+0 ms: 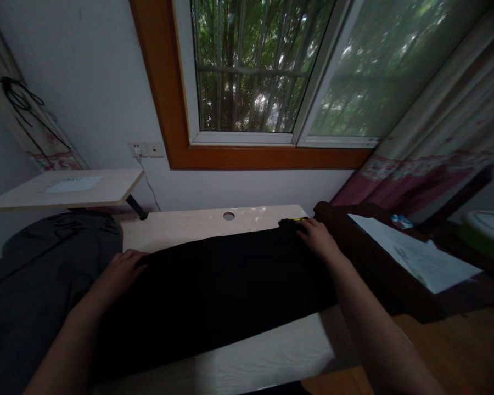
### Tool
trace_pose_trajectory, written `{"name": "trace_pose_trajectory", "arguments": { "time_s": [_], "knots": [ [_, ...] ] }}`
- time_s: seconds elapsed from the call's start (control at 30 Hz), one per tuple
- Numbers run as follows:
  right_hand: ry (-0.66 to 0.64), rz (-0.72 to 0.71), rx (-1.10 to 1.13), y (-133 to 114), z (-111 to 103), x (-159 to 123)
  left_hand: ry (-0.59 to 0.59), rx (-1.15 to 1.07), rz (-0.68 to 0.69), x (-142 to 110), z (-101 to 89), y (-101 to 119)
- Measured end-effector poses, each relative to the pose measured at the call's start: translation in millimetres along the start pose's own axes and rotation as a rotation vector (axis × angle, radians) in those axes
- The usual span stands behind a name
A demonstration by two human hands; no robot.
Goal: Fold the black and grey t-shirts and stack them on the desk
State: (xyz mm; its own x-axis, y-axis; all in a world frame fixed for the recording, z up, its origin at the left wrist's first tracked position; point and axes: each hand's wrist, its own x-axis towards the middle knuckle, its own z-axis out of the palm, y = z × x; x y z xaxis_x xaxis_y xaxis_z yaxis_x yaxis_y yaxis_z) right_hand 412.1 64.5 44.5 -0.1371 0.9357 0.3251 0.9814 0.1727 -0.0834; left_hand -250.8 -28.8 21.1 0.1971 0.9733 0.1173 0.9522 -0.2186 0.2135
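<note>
A long piece of black cloth [230, 285], perhaps a folded garment, lies spread flat across a pale wooden table [263, 348]. My left hand [123, 271] rests on its left end near the far edge, fingers lying out over the fabric. At the far right corner my right hand [316, 236] touches the cloth, thumb and fingers apart. Beside those fingertips the cloth is bunched, and a small yellow strip [298, 219] shows there. The fabric is too dark to make out seams or layers.
Dark grey fabric [37, 285] is heaped at the left, beneath a raised shelf [107, 186] bearing a paper. A round hole [229, 216] pierces the table's back. On the right, dark furniture [366, 269] holds a white sheet [420, 252]. A window [251, 71] is ahead.
</note>
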Motion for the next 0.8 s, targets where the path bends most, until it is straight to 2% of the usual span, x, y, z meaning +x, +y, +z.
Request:
{"name": "trace_pose_trajectory", "arguments": {
  "time_s": [0.2, 0.43, 0.63, 0.8],
  "knots": [
    [-0.023, -0.031, -0.068, -3.1, 14.2, 11.0, 0.018, -0.07, -0.042, -5.9, 4.2, -19.1],
    [0.002, -0.011, -0.139, -0.3, 13.6, 12.4, -0.032, -0.09, -0.043, -2.1, 1.9, -26.5],
    [0.063, -0.032, -0.033, 7.3, 12.4, 9.7, 0.017, -0.132, -0.046, 0.0, 3.4, -25.5],
    [0.092, -0.027, 0.128, 17.7, 12.0, 9.6, 0.025, -0.11, -0.003, -2.8, -4.5, -17.5]
  ]
}}
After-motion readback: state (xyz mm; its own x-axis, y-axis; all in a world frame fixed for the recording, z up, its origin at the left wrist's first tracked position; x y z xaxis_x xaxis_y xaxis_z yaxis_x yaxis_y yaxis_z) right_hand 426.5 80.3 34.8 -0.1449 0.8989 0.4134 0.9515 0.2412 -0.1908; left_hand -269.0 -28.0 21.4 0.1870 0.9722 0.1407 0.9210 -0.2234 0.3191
